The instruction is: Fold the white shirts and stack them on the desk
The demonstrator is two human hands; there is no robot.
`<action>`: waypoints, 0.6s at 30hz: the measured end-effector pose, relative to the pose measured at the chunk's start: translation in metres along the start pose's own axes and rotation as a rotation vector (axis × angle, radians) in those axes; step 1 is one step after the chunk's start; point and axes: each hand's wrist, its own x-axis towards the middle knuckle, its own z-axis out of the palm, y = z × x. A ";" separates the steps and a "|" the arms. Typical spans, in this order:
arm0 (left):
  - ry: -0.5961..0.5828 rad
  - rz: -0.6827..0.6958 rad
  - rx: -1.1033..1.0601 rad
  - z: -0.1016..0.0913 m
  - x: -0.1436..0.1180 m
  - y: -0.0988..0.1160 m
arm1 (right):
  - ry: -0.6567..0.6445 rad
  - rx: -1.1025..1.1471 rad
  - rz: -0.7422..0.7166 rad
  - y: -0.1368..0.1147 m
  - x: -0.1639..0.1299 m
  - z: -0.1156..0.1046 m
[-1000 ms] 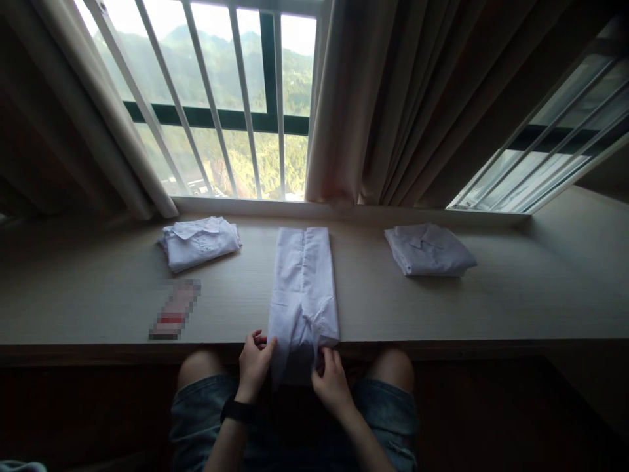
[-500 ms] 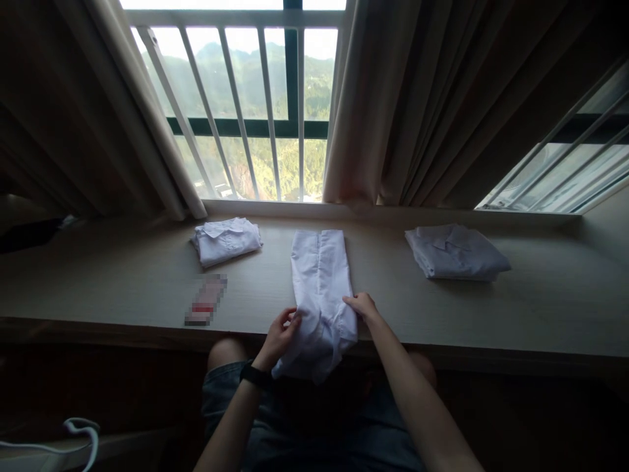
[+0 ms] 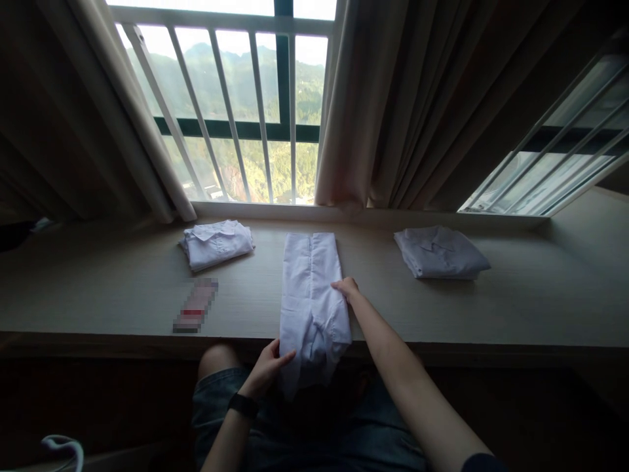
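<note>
On the long pale wooden sill (image 3: 442, 308), a white garment folded into a narrow strip (image 3: 311, 288) lies with its long axis running from window to person, its near end drooping over the edge. Left hand (image 3: 268, 369) grips that hanging end; right hand (image 3: 346, 287) presses flat on its right edge.

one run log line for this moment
left hand: grips shirt hem at desk edge | right hand: on shirt's right edge
</note>
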 end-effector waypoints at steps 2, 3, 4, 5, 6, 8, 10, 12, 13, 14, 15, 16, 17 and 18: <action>-0.104 -0.083 0.052 -0.003 -0.005 -0.004 | 0.006 0.048 0.031 -0.003 0.001 0.004; -0.151 -0.119 0.101 -0.006 -0.008 -0.006 | 0.009 0.071 0.050 -0.002 0.000 0.004; -0.193 -0.138 0.151 -0.009 -0.010 -0.009 | 0.012 0.099 0.066 0.000 -0.001 0.004; -0.231 -0.141 0.197 -0.011 -0.012 -0.012 | 0.016 0.127 0.082 0.002 -0.002 0.002; -0.269 -0.135 0.235 -0.012 -0.014 -0.017 | 0.022 0.156 0.098 0.005 -0.004 0.000; -0.359 -0.124 0.301 -0.010 -0.017 -0.030 | 0.037 0.212 0.130 0.011 -0.007 -0.007; -0.429 -0.139 0.363 -0.002 -0.019 -0.044 | 0.055 0.264 0.157 0.017 -0.010 -0.014; -0.430 -0.166 0.394 0.008 -0.020 -0.055 | 0.073 0.312 0.178 0.021 -0.013 -0.023; -0.400 -0.169 0.389 0.012 -0.020 -0.058 | 0.085 0.335 0.188 0.023 -0.014 -0.028; -0.363 -0.163 0.375 0.014 -0.020 -0.057 | 0.098 0.357 0.196 0.025 -0.015 -0.033; -0.326 -0.150 0.355 0.014 -0.021 -0.052 | 0.114 0.379 0.204 0.028 -0.016 -0.038; -0.284 -0.131 0.336 0.011 -0.021 -0.044 | 0.129 0.400 0.212 0.031 -0.017 -0.043; -0.232 -0.106 0.325 0.006 -0.020 -0.032 | 0.144 0.422 0.219 0.034 -0.019 -0.048; -0.176 -0.079 0.322 -0.001 -0.020 -0.017 | 0.158 0.444 0.227 0.039 -0.021 -0.052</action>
